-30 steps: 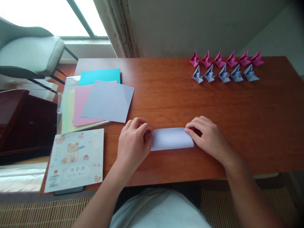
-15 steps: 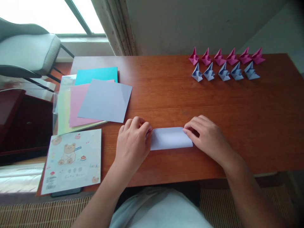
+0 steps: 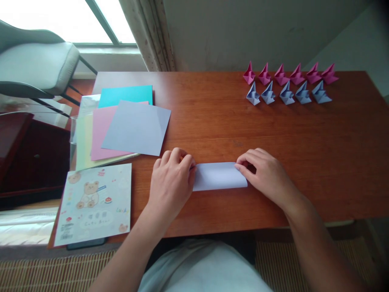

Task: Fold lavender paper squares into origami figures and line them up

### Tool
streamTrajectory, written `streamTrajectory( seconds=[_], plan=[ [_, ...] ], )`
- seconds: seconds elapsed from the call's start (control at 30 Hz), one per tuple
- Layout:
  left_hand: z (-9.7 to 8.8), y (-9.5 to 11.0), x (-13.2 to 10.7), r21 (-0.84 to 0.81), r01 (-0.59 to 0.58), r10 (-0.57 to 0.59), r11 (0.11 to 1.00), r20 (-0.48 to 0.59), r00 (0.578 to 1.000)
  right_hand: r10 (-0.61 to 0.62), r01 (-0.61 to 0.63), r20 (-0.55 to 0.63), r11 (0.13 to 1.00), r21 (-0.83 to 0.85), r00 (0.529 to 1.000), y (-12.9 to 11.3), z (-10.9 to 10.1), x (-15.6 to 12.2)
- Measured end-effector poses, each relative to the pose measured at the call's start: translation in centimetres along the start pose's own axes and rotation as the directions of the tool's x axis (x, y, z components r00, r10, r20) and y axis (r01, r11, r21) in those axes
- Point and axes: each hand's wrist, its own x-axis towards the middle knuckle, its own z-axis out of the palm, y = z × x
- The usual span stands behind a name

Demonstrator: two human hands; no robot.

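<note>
A pale lavender sheet of paper (image 3: 219,177), bent over into a long narrow strip, lies on the wooden table in front of me. At its left end my left hand (image 3: 173,174) is closed, thumb and forefinger pinching the paper; that end is partly hidden behind the fingers. My right hand (image 3: 263,172) pinches the far right corner between thumb and fingertips. The near right corner shows beyond the thumb and looks slightly curved.
A row of pink origami figures (image 3: 281,75) and a row of pale blue ones (image 3: 286,94) stand at the back right of the table (image 3: 206,121). Loose coloured sheets (image 3: 136,127) overlap at the left. Nearer lies a bear-printed pad (image 3: 94,207). A chair (image 3: 39,61) stands beyond.
The view has shifted very slightly. Both hands keep their pinch on the folded paper, and I see no clear movement of it on the table.
</note>
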Motion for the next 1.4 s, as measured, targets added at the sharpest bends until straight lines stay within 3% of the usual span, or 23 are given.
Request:
streamTrajectory(
  seconds=[0.17,0.33,0.53,0.77,1.13,1.27,1.4],
  plan=[
    [-0.1,0.0,0.2,-0.016,-0.015,0.014,1.0,-0.015,1.0,0.012,-0.012,-0.01,1.0,0.0,1.0,0.0,0.0,0.0],
    [-0.5,0.2,0.6,-0.064,-0.107,0.107,0.992,0.005,0.994,0.006,-0.006,-0.04,1.0,0.004,0.999,-0.1,0.0,0.3],
    [-0.3,0.0,1.0,-0.182,-0.217,0.231,0.959,0.059,0.971,-0.136,0.135,0.01,0.986,0.101,0.991,-0.1,-0.1,0.9],
    [-0.5,0.0,1.2,-0.201,-0.244,0.263,0.949,0.073,0.962,-0.221,0.21,0.062,0.967,0.147,0.973,-0.1,-0.1,1.2],
    [-0.5,1.2,1.3,-0.057,-0.257,0.261,0.965,0.061,0.964,-0.114,0.118,0.076,0.992,-0.052,0.991,-2.5,0.4,1.8],
    [-0.2,1.6,1.3,-0.086,-0.277,0.285,0.957,0.09,0.954,-0.068,0.077,0.092,0.991,-0.109,0.994,-3.1,0.8,2.1],
    [-0.2,1.8,1.1,-0.156,-0.3,0.322,0.941,0.144,0.936,-0.037,0.045,0.162,0.998,-0.041,0.986,-3.9,0.9,2.1]
  ],
)
